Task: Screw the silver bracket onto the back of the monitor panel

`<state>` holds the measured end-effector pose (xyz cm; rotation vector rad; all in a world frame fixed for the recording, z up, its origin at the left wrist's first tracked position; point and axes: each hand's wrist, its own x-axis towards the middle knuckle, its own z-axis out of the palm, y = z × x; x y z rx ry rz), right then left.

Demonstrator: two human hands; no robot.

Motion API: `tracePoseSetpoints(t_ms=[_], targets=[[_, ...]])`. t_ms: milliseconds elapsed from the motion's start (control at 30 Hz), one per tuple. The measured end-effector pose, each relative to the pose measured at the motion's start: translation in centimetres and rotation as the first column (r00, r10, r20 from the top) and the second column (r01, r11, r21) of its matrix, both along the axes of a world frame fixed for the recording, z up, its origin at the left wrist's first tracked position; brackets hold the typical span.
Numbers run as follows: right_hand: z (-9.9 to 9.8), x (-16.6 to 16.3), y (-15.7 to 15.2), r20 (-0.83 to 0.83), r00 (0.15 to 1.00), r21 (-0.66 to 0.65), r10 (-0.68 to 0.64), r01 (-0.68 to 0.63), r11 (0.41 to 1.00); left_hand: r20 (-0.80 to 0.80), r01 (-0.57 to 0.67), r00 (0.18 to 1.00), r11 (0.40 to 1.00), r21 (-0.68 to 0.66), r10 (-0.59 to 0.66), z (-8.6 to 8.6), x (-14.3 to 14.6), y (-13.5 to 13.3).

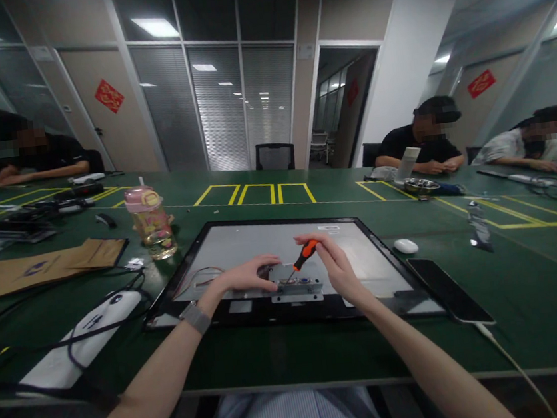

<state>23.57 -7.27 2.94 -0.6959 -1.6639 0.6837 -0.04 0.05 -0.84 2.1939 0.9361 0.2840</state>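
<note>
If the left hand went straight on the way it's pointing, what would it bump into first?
Probably the small metal bracket on the flat panel, just ahead of the left hand; whether they already touch is hard to tell.

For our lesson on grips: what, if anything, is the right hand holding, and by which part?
The right hand holds a screwdriver by its orange-and-black handle.

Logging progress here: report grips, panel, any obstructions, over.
Right grip holds orange-black screwdriver, tip at metal bracket. Left grip at bracket's left end. Panel flat on table; nothing seen blocking screwdriver.
</note>
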Motion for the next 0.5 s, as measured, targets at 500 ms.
tracePoseSetpoints(t_ms=[500], targets=[[-1.0,-0.5,0.5,-0.277,0.954,-0.143,0.114,-0.159,0.977,0.035,-0.007,0.999,0.999,0.037,0.005,-0.4,0.2,0.1]])
